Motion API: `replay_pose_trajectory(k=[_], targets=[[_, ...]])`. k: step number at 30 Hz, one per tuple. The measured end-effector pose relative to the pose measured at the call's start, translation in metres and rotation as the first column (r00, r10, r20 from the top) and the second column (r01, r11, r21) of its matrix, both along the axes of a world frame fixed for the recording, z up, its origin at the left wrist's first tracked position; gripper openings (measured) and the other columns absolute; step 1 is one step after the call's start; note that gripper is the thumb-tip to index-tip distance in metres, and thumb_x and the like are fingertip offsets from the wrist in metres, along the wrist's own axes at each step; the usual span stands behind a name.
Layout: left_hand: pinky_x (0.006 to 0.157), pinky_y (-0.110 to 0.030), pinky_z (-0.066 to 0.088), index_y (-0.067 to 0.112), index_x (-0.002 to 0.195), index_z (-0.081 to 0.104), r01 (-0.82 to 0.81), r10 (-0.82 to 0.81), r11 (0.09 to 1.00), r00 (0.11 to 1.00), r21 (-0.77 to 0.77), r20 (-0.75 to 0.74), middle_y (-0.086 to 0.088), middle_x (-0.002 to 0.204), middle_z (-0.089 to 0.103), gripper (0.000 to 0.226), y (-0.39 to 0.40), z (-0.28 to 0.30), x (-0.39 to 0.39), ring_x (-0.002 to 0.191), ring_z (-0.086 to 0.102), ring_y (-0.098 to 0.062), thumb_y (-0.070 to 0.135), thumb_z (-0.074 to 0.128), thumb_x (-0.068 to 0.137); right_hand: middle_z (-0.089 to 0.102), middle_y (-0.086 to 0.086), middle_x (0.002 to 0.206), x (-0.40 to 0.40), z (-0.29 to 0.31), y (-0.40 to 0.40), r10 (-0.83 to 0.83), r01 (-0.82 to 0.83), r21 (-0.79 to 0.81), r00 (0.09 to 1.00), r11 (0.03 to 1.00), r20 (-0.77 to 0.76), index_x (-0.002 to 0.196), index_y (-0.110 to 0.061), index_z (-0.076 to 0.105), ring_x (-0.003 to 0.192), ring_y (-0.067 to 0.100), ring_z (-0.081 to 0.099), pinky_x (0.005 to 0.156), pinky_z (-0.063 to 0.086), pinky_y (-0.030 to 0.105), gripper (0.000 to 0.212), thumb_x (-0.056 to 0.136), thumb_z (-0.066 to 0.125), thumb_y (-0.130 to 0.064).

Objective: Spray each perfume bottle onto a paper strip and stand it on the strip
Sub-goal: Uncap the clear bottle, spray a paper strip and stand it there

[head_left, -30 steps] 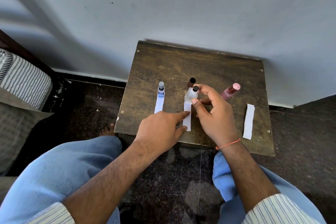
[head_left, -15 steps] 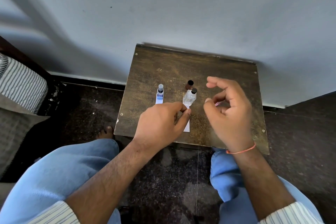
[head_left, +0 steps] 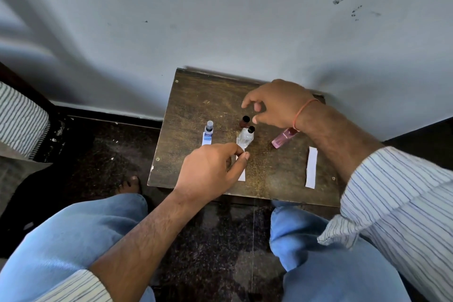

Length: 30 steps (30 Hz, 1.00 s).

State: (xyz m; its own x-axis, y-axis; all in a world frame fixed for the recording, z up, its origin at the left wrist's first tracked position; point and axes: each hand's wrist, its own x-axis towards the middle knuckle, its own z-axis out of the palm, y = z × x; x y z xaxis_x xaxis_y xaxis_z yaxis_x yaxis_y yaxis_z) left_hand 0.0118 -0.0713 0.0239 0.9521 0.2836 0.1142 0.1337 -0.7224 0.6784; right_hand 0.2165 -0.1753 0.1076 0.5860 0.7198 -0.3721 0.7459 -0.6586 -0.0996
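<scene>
A clear bottle with a black cap [head_left: 245, 136] stands on the far end of the middle paper strip [head_left: 241, 175]. My left hand [head_left: 210, 171] pinches that strip near the bottle. Just behind stands a small brown bottle with a black cap [head_left: 244, 122]. My right hand [head_left: 274, 104] hovers above and behind it, fingers curled apart, holding nothing. A blue-tinted bottle [head_left: 209, 129] stands on the left strip [head_left: 206, 141]. A pink bottle [head_left: 283, 138] leans under my right wrist. A bare paper strip [head_left: 311, 167] lies at the right.
The small dark wooden table [head_left: 196, 95] stands against a grey wall. My knees in blue jeans sit below its near edge, and a bare foot [head_left: 130, 185] rests on the dark floor at the left. Striped fabric [head_left: 19, 120] lies at the far left.
My right hand let go of the clear bottle, which stays upright on the middle strip, and moved up and back over the brown bottle. My left hand stayed on the strip.
</scene>
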Motion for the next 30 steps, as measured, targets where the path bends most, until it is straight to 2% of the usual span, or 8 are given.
replay_pose_trajectory(k=[5,10,14,16,18,21,26,30], targets=[[0.049,-0.024,0.042,0.032,0.096,0.079,0.001,-0.001,1.000,1.000,-0.013,0.001,0.019,0.048,0.036,0.021,0.003,0.000,0.000,0.045,0.037,0.006,0.047,0.067,0.103,0.073,-0.017,0.107,0.003,-0.023,0.014,0.095,-0.094,-0.134,0.996,0.987,0.001,0.133,-0.047,0.070,0.104,0.016,0.067,0.094,0.059,0.042,0.048,0.095,0.073,-0.018],[0.050,-0.024,0.044,0.033,0.098,0.079,0.009,-0.009,1.000,1.000,-0.028,-0.010,0.017,0.047,0.037,0.021,0.004,-0.001,0.000,0.044,0.037,0.004,0.048,0.065,0.104,0.055,-0.024,0.077,0.010,-0.036,0.017,0.104,-0.104,-0.117,0.995,0.988,-0.007,0.119,-0.045,0.077,0.094,0.014,0.066,0.081,0.055,0.035,0.029,0.095,0.080,-0.030],[0.049,-0.023,0.039,0.033,0.097,0.078,0.011,-0.011,0.999,1.000,-0.042,-0.013,0.015,0.047,0.039,0.022,0.004,-0.004,0.000,0.044,0.040,0.002,0.049,0.064,0.104,0.063,-0.023,0.079,0.013,-0.027,0.009,0.010,-0.010,0.052,1.000,0.999,-0.007,0.116,-0.041,0.078,0.082,0.007,0.064,0.075,0.044,0.029,0.026,0.091,0.083,-0.035],[0.049,-0.024,0.042,0.033,0.096,0.077,-0.003,0.002,0.998,1.000,-0.058,-0.014,0.015,0.048,0.041,0.023,0.004,-0.004,0.001,0.044,0.041,0.001,0.049,0.064,0.104,0.071,-0.019,0.081,0.011,-0.014,-0.001,-0.068,0.065,0.170,0.998,0.983,0.014,0.111,-0.039,0.079,0.084,0.009,0.070,0.076,0.047,0.028,0.026,0.087,0.083,-0.031],[0.051,-0.027,0.048,0.032,0.091,0.074,-0.023,0.022,0.996,1.000,-0.083,-0.018,0.014,0.049,0.043,0.024,0.004,-0.004,0.002,0.046,0.044,-0.002,0.049,0.063,0.104,0.073,-0.017,0.079,0.003,-0.002,-0.015,-0.153,0.145,0.293,0.988,0.945,0.006,0.106,-0.037,0.079,0.077,0.004,0.070,0.075,0.052,0.022,0.026,0.083,0.084,-0.025],[0.053,-0.031,0.050,0.028,0.083,0.068,-0.037,0.033,0.992,0.999,-0.121,-0.030,0.011,0.051,0.048,0.029,0.003,-0.007,0.003,0.049,0.049,-0.010,0.047,0.061,0.104,0.071,-0.018,0.074,-0.025,0.007,-0.042,-0.255,0.250,0.479,0.965,0.841,-0.056,0.101,-0.035,0.081,0.064,-0.004,0.066,0.060,0.048,0.007,0.028,0.078,0.085,-0.020],[0.046,-0.022,0.033,0.031,0.093,0.076,-0.018,0.020,0.952,1.000,-0.307,0.004,0.011,0.052,0.054,0.026,0.000,-0.009,0.004,0.043,0.046,-0.009,0.049,0.061,0.103,0.069,-0.016,0.083,-0.086,0.002,-0.072,-0.236,0.237,0.670,0.967,0.704,-0.094,0.101,-0.032,0.082,0.072,0.010,0.066,0.064,0.053,0.015,0.026,0.080,0.088,-0.017],[0.047,-0.029,0.039,0.031,0.107,0.079,0.045,-0.037,0.894,0.999,-0.446,0.028,0.007,0.060,0.064,0.027,-0.003,-0.013,0.006,0.050,0.056,-0.024,0.043,0.055,0.109,0.069,-0.015,0.096,-0.112,-0.023,-0.078,-0.232,0.219,0.717,0.969,0.662,-0.083,0.099,-0.025,0.083,0.080,0.011,0.065,0.071,0.053,0.019,0.021,0.082,0.088,-0.015]])
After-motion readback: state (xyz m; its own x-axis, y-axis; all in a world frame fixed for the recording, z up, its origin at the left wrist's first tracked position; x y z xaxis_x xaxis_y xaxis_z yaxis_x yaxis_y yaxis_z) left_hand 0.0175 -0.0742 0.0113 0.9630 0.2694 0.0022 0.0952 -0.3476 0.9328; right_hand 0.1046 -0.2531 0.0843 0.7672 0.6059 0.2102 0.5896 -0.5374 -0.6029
